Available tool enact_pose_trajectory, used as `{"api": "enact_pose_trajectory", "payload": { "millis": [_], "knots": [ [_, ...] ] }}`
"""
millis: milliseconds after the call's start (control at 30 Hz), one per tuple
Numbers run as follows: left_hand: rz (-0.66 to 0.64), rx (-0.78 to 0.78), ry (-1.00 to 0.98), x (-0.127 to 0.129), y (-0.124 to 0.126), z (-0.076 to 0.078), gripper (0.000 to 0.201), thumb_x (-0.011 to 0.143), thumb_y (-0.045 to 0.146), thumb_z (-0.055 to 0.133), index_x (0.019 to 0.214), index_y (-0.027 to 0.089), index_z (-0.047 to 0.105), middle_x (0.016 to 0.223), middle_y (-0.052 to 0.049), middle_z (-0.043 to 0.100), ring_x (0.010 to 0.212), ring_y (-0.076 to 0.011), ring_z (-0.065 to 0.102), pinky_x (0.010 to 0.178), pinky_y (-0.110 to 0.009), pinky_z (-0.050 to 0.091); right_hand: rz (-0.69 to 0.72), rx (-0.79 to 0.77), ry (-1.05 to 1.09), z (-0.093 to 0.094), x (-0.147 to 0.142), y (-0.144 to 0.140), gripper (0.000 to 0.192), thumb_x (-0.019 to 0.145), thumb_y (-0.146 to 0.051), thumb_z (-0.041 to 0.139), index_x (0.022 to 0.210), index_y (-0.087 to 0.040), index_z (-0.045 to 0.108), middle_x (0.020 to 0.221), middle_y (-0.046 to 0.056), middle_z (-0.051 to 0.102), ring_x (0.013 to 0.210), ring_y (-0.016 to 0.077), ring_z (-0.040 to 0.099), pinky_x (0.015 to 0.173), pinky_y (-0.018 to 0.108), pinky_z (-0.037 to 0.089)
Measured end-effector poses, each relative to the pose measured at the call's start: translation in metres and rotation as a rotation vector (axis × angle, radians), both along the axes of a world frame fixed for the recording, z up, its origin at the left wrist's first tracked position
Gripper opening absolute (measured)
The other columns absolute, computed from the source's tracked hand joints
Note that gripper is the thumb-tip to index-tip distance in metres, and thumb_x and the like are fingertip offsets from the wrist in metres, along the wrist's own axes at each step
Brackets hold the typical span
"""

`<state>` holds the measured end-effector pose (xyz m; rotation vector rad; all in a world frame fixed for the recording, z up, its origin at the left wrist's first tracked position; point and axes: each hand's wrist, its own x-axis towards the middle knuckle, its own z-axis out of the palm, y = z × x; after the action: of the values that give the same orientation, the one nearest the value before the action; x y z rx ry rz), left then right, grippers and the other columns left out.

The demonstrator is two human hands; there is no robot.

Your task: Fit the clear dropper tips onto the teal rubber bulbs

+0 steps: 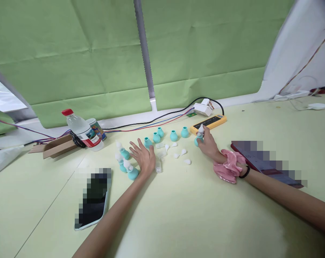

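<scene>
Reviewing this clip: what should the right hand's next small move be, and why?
Probably set the teal bulb down beside the three nozzle-topped bulbs: the right hand holds it with a white nozzle seemingly in place, like theirs.

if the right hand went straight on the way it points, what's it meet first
Probably the rightmost open-topped teal bulb, ahead of the right hand and the white-tipped bulb it holds. Depth is unclear, so the hand might pass over or beside it.
</scene>
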<state>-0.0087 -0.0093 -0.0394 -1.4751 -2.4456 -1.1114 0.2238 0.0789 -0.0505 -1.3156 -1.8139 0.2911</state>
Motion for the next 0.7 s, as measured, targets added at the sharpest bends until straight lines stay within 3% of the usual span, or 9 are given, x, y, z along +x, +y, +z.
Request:
{"api": "enact_pose_trajectory", "payload": {
  "millis": [200, 333, 400, 467, 567, 700],
  "knots": [
    [-0.038, -0.171, -0.119, 0.002, -0.004, -0.003, 0.067, 0.077, 0.039, 0.033, 0.129, 0.003, 0.009, 0.134, -0.025, 0.011, 0.123, -0.0381, 0.004, 0.093, -0.057, 0.013, -0.094, 0.018, 0.065, 0.007, 0.0, -0.003, 0.062, 0.059, -0.026, 0.053, 0.115, -0.017, 0.028, 0.11, 0.012, 0.04, 0.098, 0.0275, 0.04, 0.078, 0.044, 0.036],
    [-0.174, -0.195, -0.073, 0.016, -0.029, -0.002, 0.064, 0.077, 0.033, 0.035, 0.128, 0.004, 0.011, 0.134, -0.023, 0.014, 0.123, -0.0345, 0.009, 0.096, -0.053, 0.013, -0.118, 0.217, 0.143, 0.025, -0.004, -0.023, 0.062, 0.061, -0.027, 0.055, 0.115, -0.014, 0.026, 0.115, 0.014, 0.034, 0.105, 0.0277, 0.035, 0.084, 0.045, 0.032],
    [-0.254, -0.175, -0.058, 0.023, -0.044, 0.0, 0.06, 0.077, 0.03, 0.036, 0.127, 0.005, 0.014, 0.132, -0.02, 0.02, 0.122, -0.0313, 0.014, 0.096, -0.05, 0.015, -0.022, 0.378, 0.143, 0.035, -0.008, -0.039, 0.055, 0.066, -0.025, 0.052, 0.114, -0.015, 0.027, 0.115, 0.013, 0.034, 0.107, 0.0257, 0.034, 0.088, 0.043, 0.03],
    [-0.343, -0.158, -0.062, 0.03, -0.056, 0.001, 0.056, 0.076, 0.027, 0.038, 0.126, 0.01, 0.019, 0.129, -0.017, 0.026, 0.121, -0.0287, 0.018, 0.095, -0.048, 0.02, 0.196, 0.466, 0.048, 0.041, -0.015, -0.056, 0.042, 0.07, -0.024, 0.05, 0.109, -0.018, 0.034, 0.113, 0.011, 0.038, 0.108, 0.0233, 0.035, 0.091, 0.041, 0.03],
    [-0.499, -0.126, -0.057, 0.035, -0.063, 0.003, 0.044, 0.073, 0.018, 0.04, 0.116, 0.019, 0.034, 0.124, -0.01, 0.03, 0.118, -0.0252, 0.024, 0.091, -0.044, 0.03, 0.503, 0.359, -0.203, 0.04, -0.034, -0.071, 0.031, 0.075, -0.024, 0.045, 0.106, -0.019, 0.041, 0.113, 0.009, 0.042, 0.108, 0.0209, 0.037, 0.09, 0.037, 0.033],
    [-0.592, -0.009, 0.001, 0.031, -0.049, 0.002, 0.03, 0.074, 0.013, 0.036, 0.102, 0.02, 0.043, 0.121, -0.008, 0.034, 0.113, -0.0198, 0.032, 0.091, -0.037, 0.033, 0.541, 0.113, -0.432, 0.027, -0.064, -0.066, 0.039, 0.08, -0.03, 0.037, 0.117, -0.018, 0.036, 0.126, 0.011, 0.033, 0.115, 0.0235, 0.029, 0.088, 0.04, 0.035]
  ]
}}
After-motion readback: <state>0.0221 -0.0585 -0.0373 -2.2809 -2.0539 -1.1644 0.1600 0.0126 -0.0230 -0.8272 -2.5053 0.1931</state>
